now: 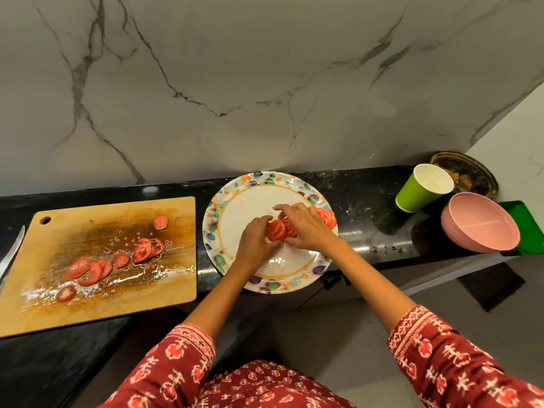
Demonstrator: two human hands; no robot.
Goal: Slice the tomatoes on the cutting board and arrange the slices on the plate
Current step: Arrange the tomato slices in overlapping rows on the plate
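Here, over the floral plate (297,282) on the black counter (368,213), the left hand (255,235) and right hand (303,226) together pinch a stack of tomato slices (278,229). More slices (328,217) lie at the plate's right rim. Others (94,267) remain scattered on the wet wooden cutting board (164,278).

Before you, a black stone counter (368,201) carries a wooden cutting board (164,278), floral plate (235,187), green paper cup (412,195), pink bowls (482,231) and a knife (11,254).
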